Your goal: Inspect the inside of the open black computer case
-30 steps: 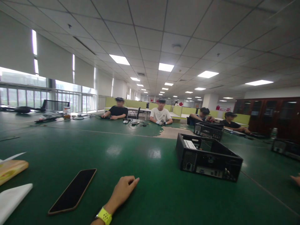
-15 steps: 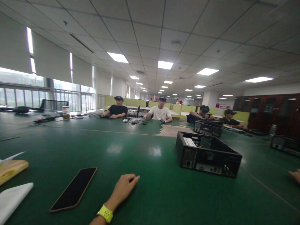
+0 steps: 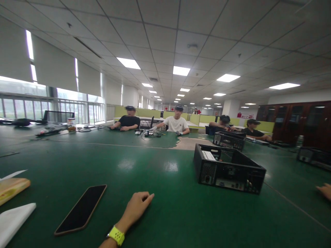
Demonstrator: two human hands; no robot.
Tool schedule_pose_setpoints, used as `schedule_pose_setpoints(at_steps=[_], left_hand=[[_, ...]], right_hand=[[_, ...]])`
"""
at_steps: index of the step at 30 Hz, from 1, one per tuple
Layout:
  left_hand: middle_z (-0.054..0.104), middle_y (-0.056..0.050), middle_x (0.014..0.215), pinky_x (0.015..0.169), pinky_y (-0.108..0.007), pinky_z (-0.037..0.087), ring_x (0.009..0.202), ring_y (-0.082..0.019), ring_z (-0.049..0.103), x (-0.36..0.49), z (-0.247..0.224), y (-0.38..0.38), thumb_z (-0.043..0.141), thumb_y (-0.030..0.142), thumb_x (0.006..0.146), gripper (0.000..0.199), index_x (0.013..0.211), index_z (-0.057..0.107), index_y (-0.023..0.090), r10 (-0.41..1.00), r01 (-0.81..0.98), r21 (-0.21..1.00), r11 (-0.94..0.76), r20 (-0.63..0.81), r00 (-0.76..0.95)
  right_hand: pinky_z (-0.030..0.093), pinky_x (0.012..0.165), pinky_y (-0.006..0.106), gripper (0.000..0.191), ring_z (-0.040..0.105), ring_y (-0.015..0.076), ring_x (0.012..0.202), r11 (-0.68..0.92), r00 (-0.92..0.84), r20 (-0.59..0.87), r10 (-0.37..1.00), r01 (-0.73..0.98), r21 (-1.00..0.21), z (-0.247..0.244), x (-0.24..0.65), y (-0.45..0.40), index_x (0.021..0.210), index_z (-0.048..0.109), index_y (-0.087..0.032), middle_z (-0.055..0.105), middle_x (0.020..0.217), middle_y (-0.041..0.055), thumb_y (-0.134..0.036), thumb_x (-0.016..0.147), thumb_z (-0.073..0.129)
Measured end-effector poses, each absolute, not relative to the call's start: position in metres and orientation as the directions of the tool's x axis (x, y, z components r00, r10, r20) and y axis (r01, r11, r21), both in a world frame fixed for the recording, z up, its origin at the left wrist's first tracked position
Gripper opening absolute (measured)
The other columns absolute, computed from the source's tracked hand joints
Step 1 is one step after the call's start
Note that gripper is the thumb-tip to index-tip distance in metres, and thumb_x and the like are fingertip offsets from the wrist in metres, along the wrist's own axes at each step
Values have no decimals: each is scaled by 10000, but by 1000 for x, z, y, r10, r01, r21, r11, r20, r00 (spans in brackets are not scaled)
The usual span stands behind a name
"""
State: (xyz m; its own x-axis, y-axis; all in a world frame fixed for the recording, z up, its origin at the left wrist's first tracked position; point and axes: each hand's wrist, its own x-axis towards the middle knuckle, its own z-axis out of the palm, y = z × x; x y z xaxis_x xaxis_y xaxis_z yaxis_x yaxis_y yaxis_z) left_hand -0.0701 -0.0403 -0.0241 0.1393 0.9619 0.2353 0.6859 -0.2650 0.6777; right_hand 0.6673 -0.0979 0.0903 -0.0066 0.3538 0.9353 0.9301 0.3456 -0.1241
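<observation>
My left hand [image 3: 137, 206], wearing a yellow-green watch [image 3: 116, 235] at the wrist, rests on the green table. Its fingers are curled inward and the thumb lies alongside; nothing shows in it. Left of it lies a phone [image 3: 82, 209] with a dark screen, apart from the hand. Farther off to the right stands a black computer case [image 3: 229, 174], its top open, with a white-labelled part inside. At the far right edge a hand [image 3: 325, 190] is mostly cut off; whether it is my right hand or another person's, I cannot tell.
A yellow patterned packet [image 3: 14, 190] and a folded white sheet [image 3: 17, 220] lie at the left edge. Behind the open case sits another black case [image 3: 227, 140]. Several people sit across the table, one in a white shirt [image 3: 177, 124] beside tangled cables [image 3: 148, 135].
The view has shifted very slightly. My left hand stays where it was. Across the table, the person in white has moved one gloved hand toward the cables.
</observation>
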Motion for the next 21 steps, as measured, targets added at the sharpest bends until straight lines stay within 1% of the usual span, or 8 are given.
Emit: schedule_pose_setpoints(at_steps=[4, 6, 10, 13, 16, 19, 21], left_hand=[[503, 6, 596, 568, -270, 301, 575, -142, 435, -70, -23, -41, 361, 659, 798, 541, 578, 489, 182, 965, 682, 684, -257, 225, 138], [506, 5, 602, 573, -270, 306, 582, -144, 441, -70, -22, -41, 361, 654, 800, 536, 583, 491, 182, 965, 680, 686, -257, 222, 140], [486, 10, 590, 582, -273, 306, 587, -146, 438, -70, -22, -41, 370, 647, 801, 527, 571, 478, 184, 962, 680, 684, -266, 229, 146], [488, 9, 586, 573, -277, 298, 573, -144, 427, -69, -22, -42, 366, 648, 801, 531, 574, 483, 183, 963, 679, 685, -265, 227, 146], [497, 4, 587, 571, -280, 295, 575, -147, 428, -69, -20, -43, 367, 653, 793, 536, 573, 493, 180, 964, 681, 685, -260, 227, 140], [505, 2, 588, 566, -279, 295, 574, -147, 432, -68, -18, -44, 360, 661, 784, 544, 573, 502, 180, 965, 680, 687, -255, 223, 136], [510, 2, 588, 563, -277, 296, 570, -145, 435, -68, -18, -44, 358, 664, 780, 546, 572, 502, 180, 966, 680, 688, -253, 219, 137]], right_hand=[[226, 315, 260, 609, 363, 115, 294, 366, 7, 953, 303, 923, -123, 98, 653, -100, 283, 426, -281, 332, 278, 30, -696, 728, 424], [220, 316, 259, 623, 361, 115, 291, 384, 25, 950, 311, 911, -150, 103, 642, -102, 282, 422, -275, 326, 275, 28, -693, 743, 401], [236, 322, 267, 609, 386, 135, 290, 388, 89, 932, 351, 892, -232, 111, 620, -108, 293, 473, -250, 337, 293, 22, -707, 695, 456], [234, 365, 275, 664, 433, 123, 327, 314, 202, 901, 384, 889, -333, 112, 611, -112, 275, 502, -250, 384, 309, 65, -725, 726, 392], [236, 390, 289, 694, 527, 161, 409, 279, 263, 891, 370, 883, -377, 111, 609, -113, 246, 476, -241, 406, 322, 98, -735, 724, 378], [262, 373, 279, 659, 587, 234, 482, 282, 287, 891, 351, 875, -393, 114, 609, -112, 242, 449, -232, 370, 323, 79, -715, 691, 445], [289, 360, 279, 628, 596, 254, 501, 287, 298, 886, 356, 867, -407, 118, 606, -114, 248, 440, -237, 378, 328, 74, -698, 673, 476]])
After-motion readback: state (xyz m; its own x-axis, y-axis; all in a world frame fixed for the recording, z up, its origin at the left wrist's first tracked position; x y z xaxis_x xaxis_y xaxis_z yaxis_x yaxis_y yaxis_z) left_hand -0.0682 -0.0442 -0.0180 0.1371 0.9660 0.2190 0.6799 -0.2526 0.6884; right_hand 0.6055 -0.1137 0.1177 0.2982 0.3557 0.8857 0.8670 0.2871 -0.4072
